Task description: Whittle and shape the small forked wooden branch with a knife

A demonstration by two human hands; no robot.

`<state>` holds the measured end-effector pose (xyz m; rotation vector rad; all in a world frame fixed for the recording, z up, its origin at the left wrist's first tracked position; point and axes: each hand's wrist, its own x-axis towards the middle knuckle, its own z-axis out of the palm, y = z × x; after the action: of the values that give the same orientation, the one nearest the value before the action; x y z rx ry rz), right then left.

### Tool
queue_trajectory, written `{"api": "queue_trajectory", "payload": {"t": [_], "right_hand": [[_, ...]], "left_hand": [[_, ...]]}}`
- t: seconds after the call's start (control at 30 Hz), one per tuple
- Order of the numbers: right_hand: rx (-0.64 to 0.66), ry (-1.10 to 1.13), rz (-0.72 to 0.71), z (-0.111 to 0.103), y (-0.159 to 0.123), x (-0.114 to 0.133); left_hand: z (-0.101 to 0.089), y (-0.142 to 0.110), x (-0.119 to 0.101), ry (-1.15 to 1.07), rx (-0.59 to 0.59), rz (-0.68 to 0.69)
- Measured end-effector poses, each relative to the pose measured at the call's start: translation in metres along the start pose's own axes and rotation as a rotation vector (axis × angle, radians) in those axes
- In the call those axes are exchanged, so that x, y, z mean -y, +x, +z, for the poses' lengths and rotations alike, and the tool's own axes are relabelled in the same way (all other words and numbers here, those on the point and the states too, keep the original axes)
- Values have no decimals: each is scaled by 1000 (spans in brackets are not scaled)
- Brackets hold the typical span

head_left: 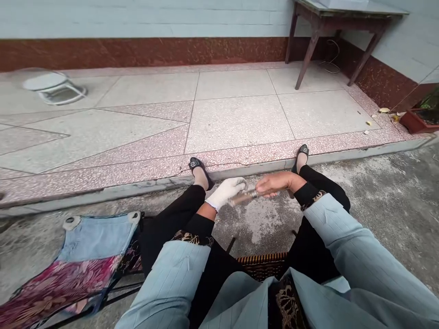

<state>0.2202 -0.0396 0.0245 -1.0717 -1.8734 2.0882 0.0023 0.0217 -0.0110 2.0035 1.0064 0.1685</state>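
My left hand [226, 191] wears a white glove and is closed around one end of a short brownish stick-like object [244, 197] that is blurred by motion. My right hand [274, 183], bare, is closed on the other end of it, where a metal band shows. Both hands meet in front of me, above the rough concrete ground between my two legs in black trousers. My feet are in black flat shoes [198, 165] that rest against the raised tiled step [240, 119].
A folding cloth seat [82, 256] of blue and patterned fabric lies at my lower left. A white stool [51, 87] lies tipped on the far-left tiles. A wooden table [339, 18] stands by the back wall. A red planter [416, 119] sits at right.
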Motion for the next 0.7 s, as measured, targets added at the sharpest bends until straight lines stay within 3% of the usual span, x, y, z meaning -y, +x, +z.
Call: {"api": "queue_trajectory", "payload": {"t": [0.07, 0.1, 0.17, 0.27, 0.37, 0.47, 0.5, 0.6, 0.7], "right_hand": [[69, -117, 207, 3, 3, -3], [25, -178, 311, 1, 6, -5], [-204, -271, 449, -8, 9, -7], [-546, -305, 426, -24, 9, -4], [-627, -234, 254, -25, 4, 3], [-401, -40, -56, -12, -4, 6], [-281, -26, -85, -7, -6, 6], [-21, -123, 22, 1, -7, 3], [100, -213, 173, 4, -2, 2]], "left_hand": [[-3, -4, -2, -1, 88, 32], [-2, -7, -3, -19, 134, 42], [1, -13, -8, -109, 217, 47], [12, -17, -13, -281, 316, 37], [19, -16, -17, -224, 306, 30], [15, -10, -15, -29, -5, 29], [11, -9, -14, 15, -81, -6], [-2, -10, -10, 50, -133, -27], [-8, -16, -11, 77, -94, 10]]}}
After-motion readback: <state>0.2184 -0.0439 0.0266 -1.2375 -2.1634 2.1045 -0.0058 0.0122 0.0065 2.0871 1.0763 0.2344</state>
